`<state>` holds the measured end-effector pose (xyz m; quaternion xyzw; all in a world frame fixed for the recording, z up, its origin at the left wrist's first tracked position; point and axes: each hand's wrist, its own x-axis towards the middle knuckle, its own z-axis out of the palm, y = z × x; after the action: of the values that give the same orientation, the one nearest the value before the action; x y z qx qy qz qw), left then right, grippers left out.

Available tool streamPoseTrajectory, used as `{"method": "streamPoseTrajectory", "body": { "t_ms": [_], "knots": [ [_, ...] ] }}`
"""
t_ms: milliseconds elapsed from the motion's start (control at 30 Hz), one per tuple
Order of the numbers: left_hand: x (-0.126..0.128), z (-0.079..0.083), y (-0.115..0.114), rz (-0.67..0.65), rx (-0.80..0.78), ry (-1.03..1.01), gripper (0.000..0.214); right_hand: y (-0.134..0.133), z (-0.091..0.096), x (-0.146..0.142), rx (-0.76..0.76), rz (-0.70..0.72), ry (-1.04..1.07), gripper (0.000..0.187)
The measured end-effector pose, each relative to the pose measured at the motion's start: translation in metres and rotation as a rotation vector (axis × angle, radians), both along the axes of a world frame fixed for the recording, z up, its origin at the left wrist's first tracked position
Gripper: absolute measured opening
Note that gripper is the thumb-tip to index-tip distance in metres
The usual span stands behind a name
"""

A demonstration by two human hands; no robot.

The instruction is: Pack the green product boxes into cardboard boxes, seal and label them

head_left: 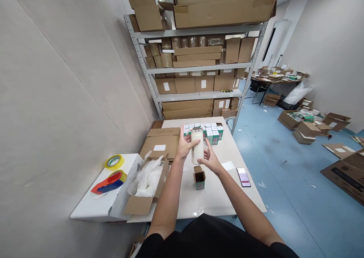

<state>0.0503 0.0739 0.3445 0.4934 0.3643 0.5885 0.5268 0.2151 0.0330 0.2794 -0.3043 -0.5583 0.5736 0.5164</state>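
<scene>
Head view | left grip (186,144) wrapped round upright white cylindrical bottle with silver cap (197,146) | right grip (209,158) spread, fingertips steadying its lower side | small open brown carton (199,177) just below, on white tabletop (218,197) | judged: bottle poised over carton; lowering needs base aligned with opening.

Your white table (216,197) is carrying a small open box (199,176) near its middle and a phone (243,176) toward the right edge. Small white-and-green boxes (206,131) are lining the far edge, and flattened cardboard (160,142) is lying at the far-left corner.
</scene>
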Motion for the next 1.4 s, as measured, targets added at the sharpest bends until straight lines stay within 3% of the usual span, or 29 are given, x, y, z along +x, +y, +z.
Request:
{"method": "streamPoseTrajectory", "body": {
  "t_ms": [200,300,433,600,700,800,967,1133,1300,1400],
  "knots": [
    [0.0,0.002,0.0,-0.017,0.042,0.018,0.142,-0.001,0.004,-0.002,0.065,-0.264,-0.12,0.138],
    [0.0,0.003,0.001,0.009,0.009,0.031,0.144,-0.001,0.003,-0.002,0.011,-0.204,-0.098,0.144],
    [0.0,-0.001,0.004,-0.053,-0.001,-0.012,0.14,0.001,-0.001,-0.002,-0.073,-0.062,0.001,0.135],
    [-0.001,-0.005,0.008,0.014,-0.032,0.084,0.138,0.001,-0.003,-0.003,-0.073,-0.172,-0.05,0.144],
    [-0.003,-0.004,0.009,0.031,-0.063,0.051,0.139,0.001,-0.004,-0.002,-0.077,-0.087,-0.03,0.137],
    [-0.004,-0.003,0.007,-0.037,-0.069,-0.023,0.136,0.001,-0.005,-0.001,-0.074,-0.033,-0.028,0.134],
    [-0.007,-0.005,0.0,-0.081,-0.091,-0.018,0.136,-0.003,-0.004,-0.002,0.003,-0.185,-0.168,0.146],
    [-0.01,-0.005,-0.003,-0.063,-0.089,-0.077,0.131,-0.005,-0.003,-0.004,-0.02,-0.048,-0.108,0.136],
    [-0.014,-0.002,0.0,-0.04,-0.089,-0.047,0.138,-0.009,0.002,-0.009,-0.032,-0.161,-0.142,0.146],
    [-0.016,-0.003,0.0,-0.029,-0.105,-0.069,0.139,-0.011,0.005,-0.01,-0.031,-0.068,-0.095,0.137]
  ]
}}
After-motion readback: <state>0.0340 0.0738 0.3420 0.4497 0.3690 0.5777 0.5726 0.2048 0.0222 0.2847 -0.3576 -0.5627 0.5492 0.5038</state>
